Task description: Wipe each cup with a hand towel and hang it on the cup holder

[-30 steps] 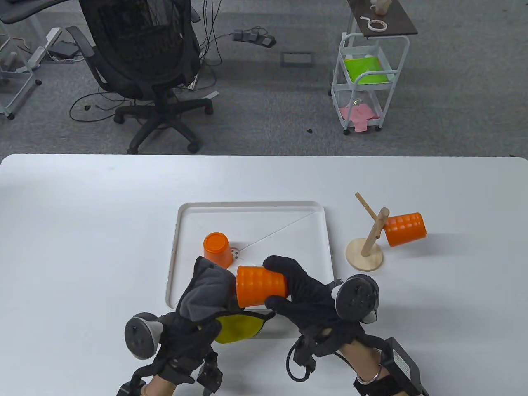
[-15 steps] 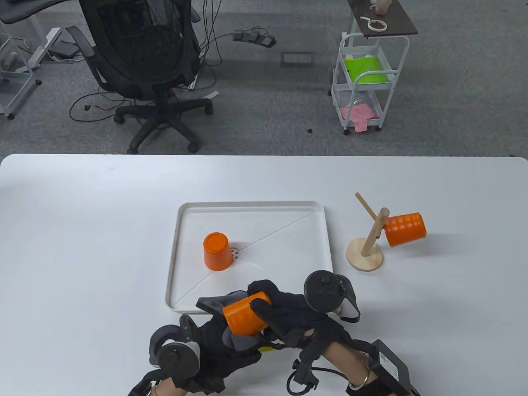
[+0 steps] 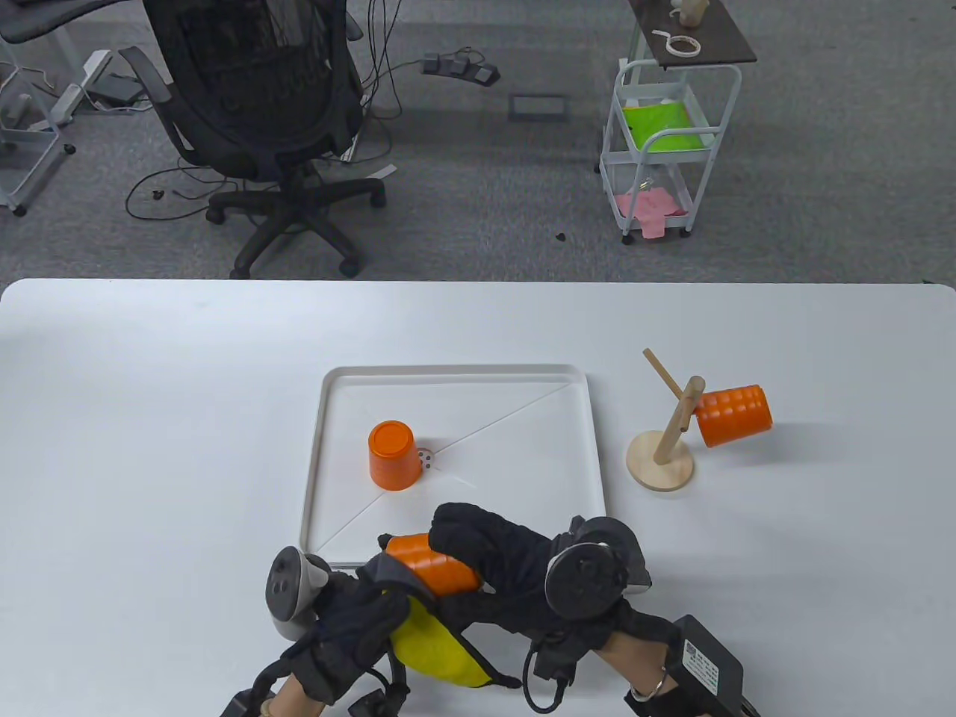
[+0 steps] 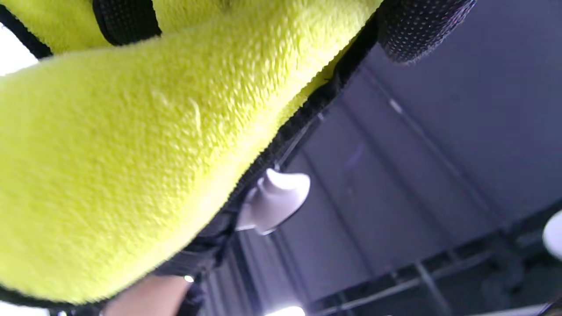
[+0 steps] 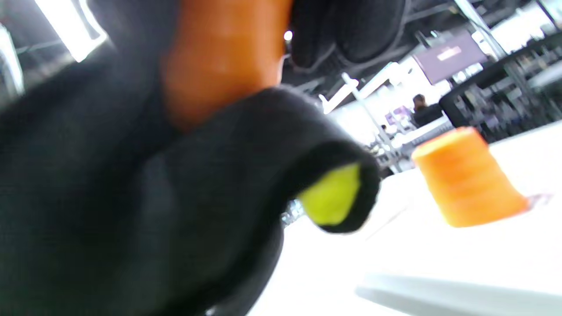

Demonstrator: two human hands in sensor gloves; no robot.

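Note:
My right hand grips an orange ribbed cup just in front of the white tray, near the table's front edge. My left hand holds a yellow and grey hand towel against the cup's open end. In the left wrist view the yellow towel fills most of the frame. In the right wrist view the cup sits between my gloved fingers. A second orange cup stands upside down in the tray. A third orange cup hangs on the wooden cup holder.
The holder's upper left peg is bare. The holder stands to the right of the tray. Beyond the table's far edge are an office chair and a white trolley on the floor.
Both hands drew back from over the tray toward the front edge. The right hand turned the cup while the left hand shifted the towel, so its yellow side now shows.

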